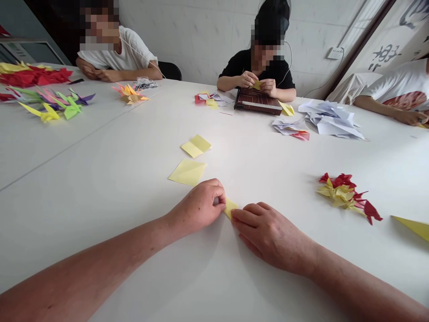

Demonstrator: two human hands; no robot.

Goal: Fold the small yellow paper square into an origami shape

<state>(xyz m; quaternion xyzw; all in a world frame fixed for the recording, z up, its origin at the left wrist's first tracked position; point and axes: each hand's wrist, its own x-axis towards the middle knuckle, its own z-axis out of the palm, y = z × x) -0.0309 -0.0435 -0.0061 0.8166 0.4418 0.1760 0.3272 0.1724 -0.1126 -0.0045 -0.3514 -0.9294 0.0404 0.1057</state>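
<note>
Between my hands a small piece of folded yellow paper lies at the table surface, partly hidden by my fingers. My left hand pinches its upper left side between thumb and forefinger. From the other side, the fingertips of my right hand press together on its lower right edge. Just beyond my left hand rests a yellow paper square with a diagonal crease. Behind that sits a second creased yellow paper square.
Red and yellow folded paper cranes lie to the right, near a yellow paper point. Colourful cranes are piled far left. Across the white table, a person folds paper over a paper trimmer, beside white paper sheets.
</note>
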